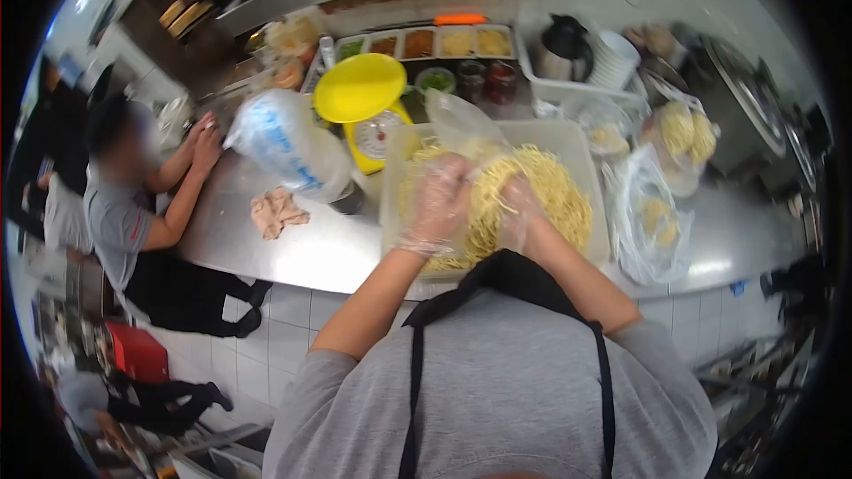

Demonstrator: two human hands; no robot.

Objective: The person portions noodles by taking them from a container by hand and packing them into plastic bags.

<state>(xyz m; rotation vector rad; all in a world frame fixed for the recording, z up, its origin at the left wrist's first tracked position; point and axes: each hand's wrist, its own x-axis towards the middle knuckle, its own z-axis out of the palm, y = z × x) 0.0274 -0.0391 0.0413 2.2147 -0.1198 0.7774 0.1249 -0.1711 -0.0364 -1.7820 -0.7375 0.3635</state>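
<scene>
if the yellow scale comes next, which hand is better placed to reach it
Probably the left hand: over the tub, it is nearer the yellow scale, while the right hand is farther across, at the noodles.

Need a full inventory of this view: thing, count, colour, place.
Noodles: uncounted, yellow, in tub
Tub: one, translucent, on counter
Clear bag: one, colourless, over tub
Counter: one, silver, beneath tub
Scale: one, yellow, behind tub's left
Printed bag: one, white-blue, left of scale
Cloth: one, pinkish, counter left
Filled bags: several, clear or whitish, right of tub
Toppings: five sections, mixed colours, back
Jars: two, dark and red, behind tub
Jug: one, black-silver, back right
Container stack: one, white, beside jug
Box: one, red, lower left
Co-workers: at least two, grey-shirted, left
Rest: too small or blurred
Left hand: one, clear-gloved, over tub
Right hand: one, clear-gloved, in noodles
</scene>
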